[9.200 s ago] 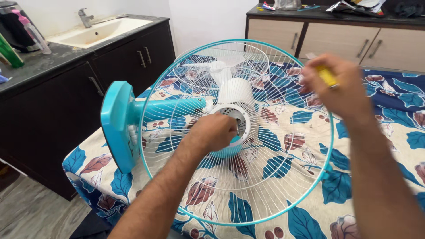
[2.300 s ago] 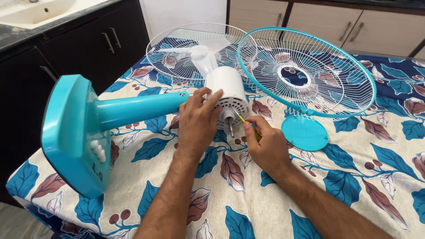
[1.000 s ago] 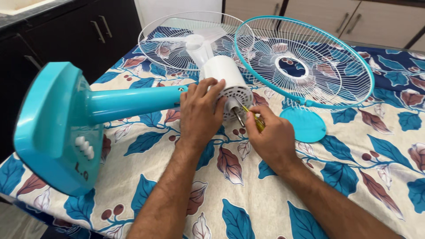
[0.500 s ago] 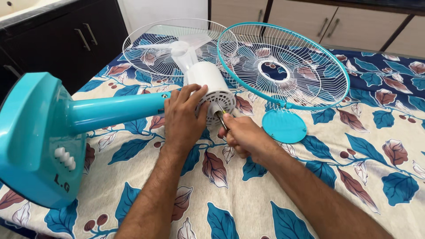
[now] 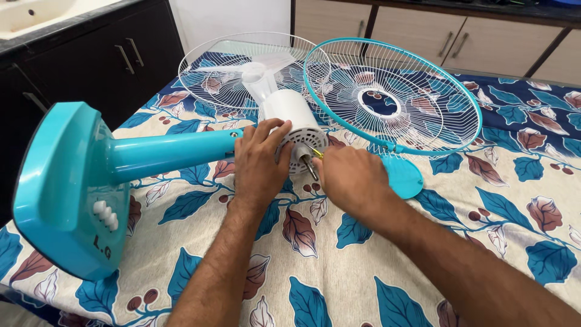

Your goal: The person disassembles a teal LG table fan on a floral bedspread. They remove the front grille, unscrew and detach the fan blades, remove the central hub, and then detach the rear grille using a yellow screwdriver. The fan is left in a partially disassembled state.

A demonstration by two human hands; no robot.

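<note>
Since a moment ago the right hand has shifted right, gripping a yellow screwdriver against the white motor housing; the left hand grips its near side.

No packages, signs or screens — only dark lettering, teal fan base, lower-left corner
</note>
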